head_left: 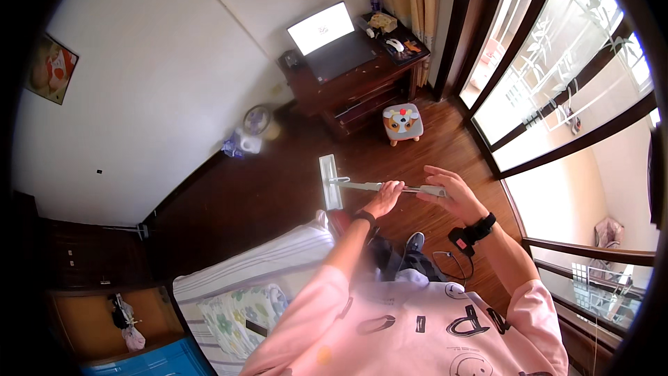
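Note:
A flat mop with a pale handle slants from my hands down to its white rectangular head, which lies on the dark wooden floor. Lower on the handle, the fingers of my left hand are wrapped round it. At the top end my right hand holds the grip loosely, its thumb on the near side and some fingers stretched out beyond the handle. Part of the right palm is hidden by the grip.
Ahead stands a wooden desk with an open laptop; a small dog-face stool is beside it. A bed is at left. Glass doors line the right. Wrapped items sit by the wall, and a cable hangs near my right wrist.

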Demonstrator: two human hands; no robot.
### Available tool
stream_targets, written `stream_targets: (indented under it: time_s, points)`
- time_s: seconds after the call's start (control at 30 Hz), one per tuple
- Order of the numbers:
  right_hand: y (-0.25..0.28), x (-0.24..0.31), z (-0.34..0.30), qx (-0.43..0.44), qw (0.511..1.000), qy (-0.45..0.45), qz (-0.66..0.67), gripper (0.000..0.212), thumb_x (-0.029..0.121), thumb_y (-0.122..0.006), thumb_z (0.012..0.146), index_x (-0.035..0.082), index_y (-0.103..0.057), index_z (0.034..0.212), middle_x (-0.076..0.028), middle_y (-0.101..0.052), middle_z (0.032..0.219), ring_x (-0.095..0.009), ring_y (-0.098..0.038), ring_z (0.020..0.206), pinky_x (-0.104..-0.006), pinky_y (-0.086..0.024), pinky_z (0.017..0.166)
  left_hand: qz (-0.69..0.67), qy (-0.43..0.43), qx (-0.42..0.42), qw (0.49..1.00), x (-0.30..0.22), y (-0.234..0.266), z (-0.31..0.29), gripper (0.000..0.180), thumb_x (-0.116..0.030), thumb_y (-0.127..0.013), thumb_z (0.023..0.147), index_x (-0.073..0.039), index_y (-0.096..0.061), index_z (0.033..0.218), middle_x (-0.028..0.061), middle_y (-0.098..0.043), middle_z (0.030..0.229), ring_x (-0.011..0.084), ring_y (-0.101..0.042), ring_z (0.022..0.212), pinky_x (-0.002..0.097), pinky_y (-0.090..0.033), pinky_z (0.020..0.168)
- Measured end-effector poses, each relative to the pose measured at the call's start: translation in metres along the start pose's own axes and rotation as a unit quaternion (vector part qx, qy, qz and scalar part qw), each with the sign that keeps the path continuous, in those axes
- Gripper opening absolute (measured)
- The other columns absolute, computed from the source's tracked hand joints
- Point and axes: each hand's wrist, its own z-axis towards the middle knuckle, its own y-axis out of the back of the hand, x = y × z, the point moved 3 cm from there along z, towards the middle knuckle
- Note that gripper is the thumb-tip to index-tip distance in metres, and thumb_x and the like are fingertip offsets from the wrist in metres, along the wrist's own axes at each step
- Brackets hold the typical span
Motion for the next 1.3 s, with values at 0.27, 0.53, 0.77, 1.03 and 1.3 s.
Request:
stream_targets:
  time_s: [0.27,0.53,0.77,1.03,1.3]
  points:
    - [0.011,0.008,0.036,-0.080,0.990,-0.084,-0.078,0.024,0.009,-0.050,0.086,-0.001,-0.065,0.101,-0.015,-0.069,0.082,-0.022,-0.068,0.074,-0.0305,-0.053,0.067,-0.031,-0.025,-0.089,0.995,-0.075,0.060,0.013,0.030,-0.024,-0.057,0.088,-0.004,-0.049,0.109,0.0159,-0.055,0.107,0.0340,-0.053,0.104,0.0416,-0.043,0.089]
    - [0.008,0.022,0.130,-0.024,0.989,-0.126,-0.075,0.026,0.005,-0.046,0.084,-0.001,-0.066,0.100,-0.012,-0.068,0.075,-0.022,-0.067,0.071,-0.0305,-0.053,0.061,-0.053,-0.025,-0.141,0.988,-0.035,0.110,0.049,0.021,-0.010,-0.054,0.089,-0.003,-0.045,0.106,0.0165,-0.056,0.100,0.0347,-0.054,0.098,0.0422,-0.045,0.085]
    - [-0.043,0.060,0.223,-0.012,0.992,-0.128,0.016,0.027,0.010,-0.045,0.088,-0.001,-0.065,0.103,-0.008,-0.068,0.077,-0.015,-0.065,0.066,-0.0259,-0.055,0.050,-0.046,-0.019,-0.162,0.986,0.042,0.173,0.038,0.021,-0.004,-0.052,0.088,-0.005,-0.044,0.107,0.0161,-0.053,0.096,0.0358,-0.054,0.092,0.0425,-0.043,0.082]
    - [-0.115,0.063,0.277,0.044,0.989,-0.132,0.055,0.026,0.010,-0.049,0.085,0.002,-0.067,0.101,-0.011,-0.069,0.084,-0.017,-0.067,0.071,-0.0261,-0.056,0.057,-0.029,0.028,-0.164,0.986,0.108,0.227,0.000,0.024,-0.005,-0.054,0.086,-0.005,-0.047,0.108,0.0165,-0.057,0.100,0.0365,-0.055,0.098,0.0425,-0.046,0.083]
    - [-0.264,0.062,0.267,0.169,0.958,-0.147,0.177,0.023,-0.001,-0.052,0.086,-0.001,-0.067,0.103,-0.015,-0.064,0.105,-0.024,-0.066,0.085,-0.0320,-0.060,0.062,-0.033,0.201,-0.152,0.967,0.234,0.206,-0.105,0.014,0.004,-0.050,0.080,-0.002,-0.051,0.092,0.0168,-0.055,0.094,0.0376,-0.052,0.094,0.0442,-0.041,0.088]
